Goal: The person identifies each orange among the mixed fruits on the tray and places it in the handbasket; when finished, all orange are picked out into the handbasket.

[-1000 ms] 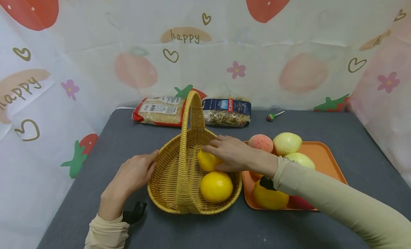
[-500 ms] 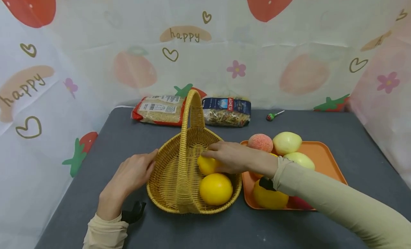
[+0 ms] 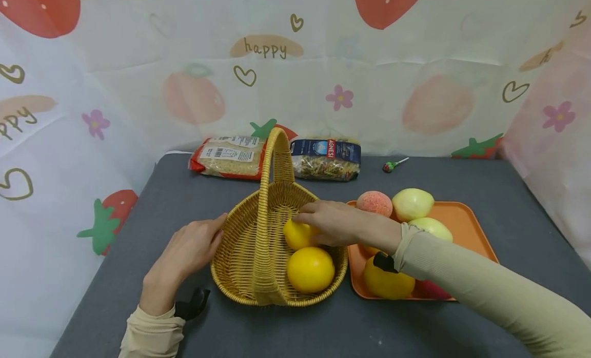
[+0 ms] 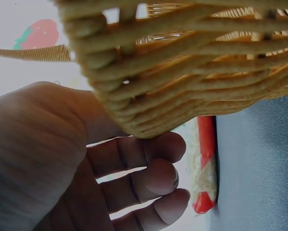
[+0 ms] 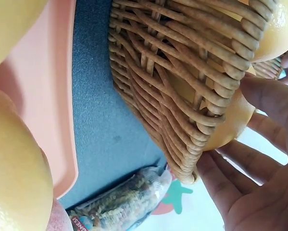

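A yellow wicker basket point(image 3: 240, 245) with a tall arched handle stands mid-table. The left hand point(image 3: 196, 245) holds its left rim; in the left wrist view the thumb goes behind the woven rim point(image 4: 148, 125) and the other fingers point(image 4: 163, 178) bend below it. The right hand point(image 3: 334, 223) reaches over the right rim and grips a round yellow fruit point(image 3: 297, 235) inside the basket. In the right wrist view that fruit point(image 5: 232, 125) shows partly behind the rim, with thumb and fingers about it. Nearer the front, a second round yellow fruit point(image 3: 311, 270) lies in the basket.
To the right, an orange tray point(image 3: 461, 224) bears a pink peach-like fruit point(image 3: 375, 203), pale green fruits point(image 3: 413, 204) and a large yellow fruit point(image 3: 388, 281), partly under the right arm. Behind lie a rice bag point(image 3: 228, 158), a pasta bag point(image 3: 326, 159) and a lollipop point(image 3: 390, 166).
The right hand has shifted very slightly on the yellow fruit, which stays at the same spot in the basket. The left hand keeps its place at the rim.
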`<state>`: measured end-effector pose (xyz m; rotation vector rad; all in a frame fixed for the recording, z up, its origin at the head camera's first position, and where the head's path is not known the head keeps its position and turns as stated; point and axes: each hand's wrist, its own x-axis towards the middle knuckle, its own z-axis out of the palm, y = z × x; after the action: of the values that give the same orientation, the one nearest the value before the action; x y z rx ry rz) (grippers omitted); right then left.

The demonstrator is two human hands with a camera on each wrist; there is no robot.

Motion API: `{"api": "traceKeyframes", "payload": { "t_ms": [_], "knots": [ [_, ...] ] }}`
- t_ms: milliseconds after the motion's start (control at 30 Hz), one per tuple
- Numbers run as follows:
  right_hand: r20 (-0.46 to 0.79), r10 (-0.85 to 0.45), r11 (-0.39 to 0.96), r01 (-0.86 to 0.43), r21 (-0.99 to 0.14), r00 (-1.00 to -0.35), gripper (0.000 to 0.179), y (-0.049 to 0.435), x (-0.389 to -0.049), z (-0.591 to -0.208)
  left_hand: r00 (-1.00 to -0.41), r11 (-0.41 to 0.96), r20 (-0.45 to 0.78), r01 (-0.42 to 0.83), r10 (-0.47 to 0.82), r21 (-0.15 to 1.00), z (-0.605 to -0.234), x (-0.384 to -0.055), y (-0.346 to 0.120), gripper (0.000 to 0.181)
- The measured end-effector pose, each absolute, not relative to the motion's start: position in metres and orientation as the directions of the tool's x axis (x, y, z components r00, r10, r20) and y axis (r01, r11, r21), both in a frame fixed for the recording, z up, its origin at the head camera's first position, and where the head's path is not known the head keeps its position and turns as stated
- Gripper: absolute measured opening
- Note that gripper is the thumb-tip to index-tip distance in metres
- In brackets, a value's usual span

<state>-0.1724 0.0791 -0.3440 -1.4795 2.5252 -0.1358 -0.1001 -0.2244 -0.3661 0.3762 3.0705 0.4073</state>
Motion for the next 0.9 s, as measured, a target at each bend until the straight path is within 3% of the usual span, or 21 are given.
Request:
{"api": "traceKeyframes", "payload": {
  "t_ms": [333,467,667,900],
  "knots": [
    [-0.139,-0.857,0.514,-0.835,-0.194,-0.496,0.048,0.080,-0.173,-0.340,-0.971,0.937,-0.004,0.230,0.240,0.263,-0.366,-0.101,-0.224,0.045],
    [-0.085,-0.851,0.524,-0.827,-0.204,-0.518,0.049,0.088,-0.174,-0.327,-0.971,0.936,-0.002,0.229,0.239,0.267,-0.366,-0.101,-0.225,0.045],
    [0.048,-0.829,0.539,-0.820,-0.189,-0.556,0.049,0.119,-0.175,-0.309,-0.971,0.937,-0.001,0.230,0.239,0.264,-0.366,-0.101,-0.225,0.045],
    [0.116,-0.755,0.622,-0.761,-0.182,-0.645,0.049,0.175,-0.166,-0.303,-0.970,0.941,0.008,0.239,0.244,0.240,-0.367,-0.101,-0.225,0.045]
  ]
}}
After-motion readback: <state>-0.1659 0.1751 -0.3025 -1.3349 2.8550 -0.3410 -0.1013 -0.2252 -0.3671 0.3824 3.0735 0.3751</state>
